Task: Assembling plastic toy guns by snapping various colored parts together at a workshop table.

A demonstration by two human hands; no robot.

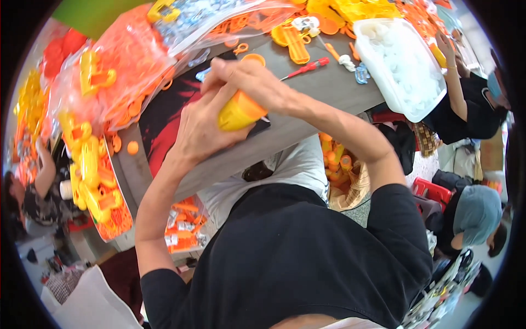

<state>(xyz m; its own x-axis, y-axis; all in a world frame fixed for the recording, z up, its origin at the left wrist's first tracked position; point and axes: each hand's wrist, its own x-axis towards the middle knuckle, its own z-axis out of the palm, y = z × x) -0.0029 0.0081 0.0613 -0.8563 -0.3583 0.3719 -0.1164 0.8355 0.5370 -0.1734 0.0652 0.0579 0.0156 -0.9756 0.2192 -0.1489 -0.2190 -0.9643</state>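
Both my hands are closed round a yellow plastic piece with an orange end (236, 115), held above the dark mat. My left hand (194, 131) wraps it from the left. My right hand (249, 82) reaches over its far side, and the fingers of the two hands meet there. Much of the piece is hidden by my fingers. Below lies a black mat with a red pattern (164, 123). A screwdriver with a red handle (309, 68) rests on the table right of my right hand. An orange round part (253, 59) shows just beyond that hand.
A white tub of pale translucent parts (364, 33) stands at the right. Bags of orange parts (123, 66) and yellow plastic bodies (87, 164) crowd the left. A yellow-orange toy body (296, 44) lies at the back. Other people sit on both sides.
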